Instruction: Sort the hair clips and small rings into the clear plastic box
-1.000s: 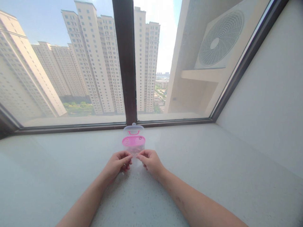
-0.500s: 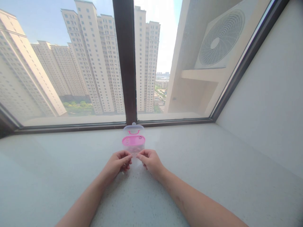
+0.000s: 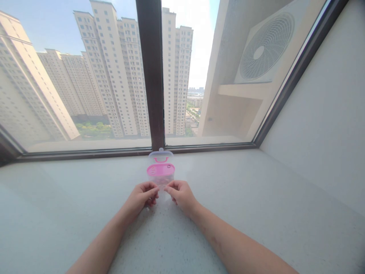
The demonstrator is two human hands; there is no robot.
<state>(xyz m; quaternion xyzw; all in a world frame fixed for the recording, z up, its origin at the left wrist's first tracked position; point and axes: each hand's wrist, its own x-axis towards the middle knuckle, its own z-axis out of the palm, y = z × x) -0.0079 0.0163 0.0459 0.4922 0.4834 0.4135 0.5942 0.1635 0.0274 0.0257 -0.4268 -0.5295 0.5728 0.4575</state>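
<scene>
A small clear plastic box point(image 3: 168, 177) stands on the pale speckled sill, with a pink tray point(image 3: 162, 170) across its top. Its see-through lid point(image 3: 154, 155), fitted with a pink handle point(image 3: 161, 160), is raised at the back. On the tray lie a small dark ring-shaped piece point(image 3: 169, 166) at right and tiny pale pieces point(image 3: 153, 170) at left. In front of the box, my left hand point(image 3: 145, 195) and my right hand point(image 3: 180, 194) face each other, thumb and forefinger pinched. Whatever sits between the fingertips is too small and faint to name.
The speckled sill point(image 3: 228, 190) spreads around my arms. Behind the box runs a dark window frame point(image 3: 155, 95) with glass panes on both sides. A white wall point(image 3: 319, 102) bounds the right. Tall buildings and an outdoor fan unit point(image 3: 265, 47) show beyond the glass.
</scene>
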